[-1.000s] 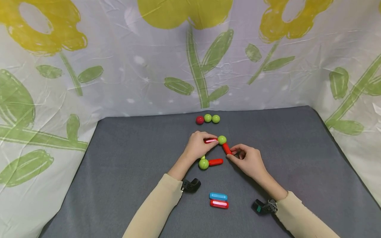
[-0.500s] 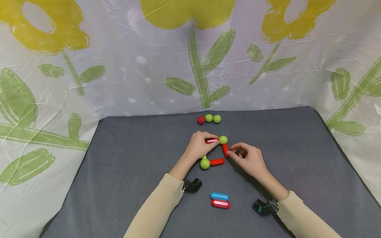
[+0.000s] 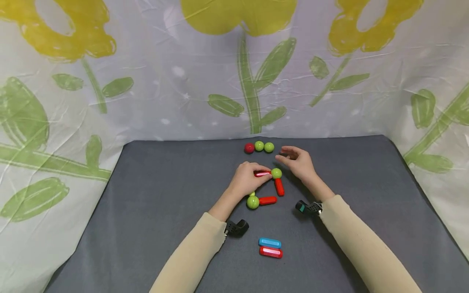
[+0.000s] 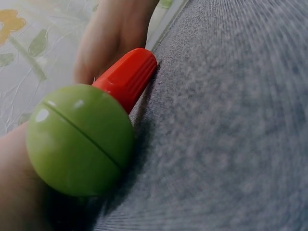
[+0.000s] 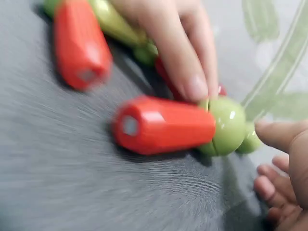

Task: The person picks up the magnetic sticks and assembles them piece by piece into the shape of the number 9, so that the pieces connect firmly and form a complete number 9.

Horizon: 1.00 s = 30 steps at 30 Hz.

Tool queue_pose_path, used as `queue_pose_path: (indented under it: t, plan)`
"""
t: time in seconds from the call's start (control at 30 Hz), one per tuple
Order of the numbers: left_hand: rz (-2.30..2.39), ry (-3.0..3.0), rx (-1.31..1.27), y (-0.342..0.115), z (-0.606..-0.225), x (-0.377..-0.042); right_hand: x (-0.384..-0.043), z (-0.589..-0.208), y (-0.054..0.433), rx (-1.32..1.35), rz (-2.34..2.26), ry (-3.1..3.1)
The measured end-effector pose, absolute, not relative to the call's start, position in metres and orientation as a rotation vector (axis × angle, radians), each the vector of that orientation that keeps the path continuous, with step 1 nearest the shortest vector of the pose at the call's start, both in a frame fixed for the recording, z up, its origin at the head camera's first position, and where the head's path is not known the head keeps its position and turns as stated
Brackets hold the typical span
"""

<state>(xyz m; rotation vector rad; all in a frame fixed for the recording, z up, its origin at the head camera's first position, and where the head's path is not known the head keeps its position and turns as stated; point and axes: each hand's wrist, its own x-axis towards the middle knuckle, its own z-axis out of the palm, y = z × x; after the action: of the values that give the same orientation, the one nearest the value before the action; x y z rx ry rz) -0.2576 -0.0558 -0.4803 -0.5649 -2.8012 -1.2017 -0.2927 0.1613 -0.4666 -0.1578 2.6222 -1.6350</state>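
Note:
My left hand (image 3: 244,180) pinches a red magnetic rod (image 3: 263,174), which its fingers partly cover. That rod meets a green ball (image 3: 276,173), and a second red rod (image 3: 279,187) extends from the ball toward me. Nearer lies another green ball (image 3: 253,202) with a red rod (image 3: 268,200) pointing right; a yellow-green rod (image 5: 118,24) runs from it, mostly hidden under the left hand in the head view. Grey square tips show on the rods' free ends in the right wrist view. My right hand (image 3: 298,162), fingers loosely bent and holding nothing, hovers right of the back balls.
At the back of the grey cloth (image 3: 176,195) sit a red ball (image 3: 249,148) and two green balls (image 3: 264,146) in a row. Closer to me lie a blue rod (image 3: 270,243) and a red rod (image 3: 271,252) side by side. A flowered curtain (image 3: 146,101) rises behind.
The right hand has let go of the red rod below the upper green ball and moved back toward the loose balls. That rod has swung slightly. The left hand keeps its pinch.

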Motion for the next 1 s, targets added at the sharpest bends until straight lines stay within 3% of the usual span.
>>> queue_pose_path:
  t: [0.27, 0.57, 0.77, 1.0]
  plan:
    - [-1.233, -2.790, -0.591, -0.057, -0.478, -0.258, -0.333, -0.472, 0.142, -0.232, -1.509, 2.728]
    - [-1.225, -2.786, -0.596, -0.057, -0.476, -0.258, -0.340, -0.470, 0.132, -0.265, -1.393, 2.818]
    - [-1.230, -2.788, -0.592, -0.057, -0.479, -0.258, -0.323, -0.469, 0.143, -0.222, -1.525, 2.691]
    - [-1.234, -2.784, -0.569, -0.057, -0.481, -0.257, -0.270, -0.473, 0.168, -0.212, -1.767, 2.538]
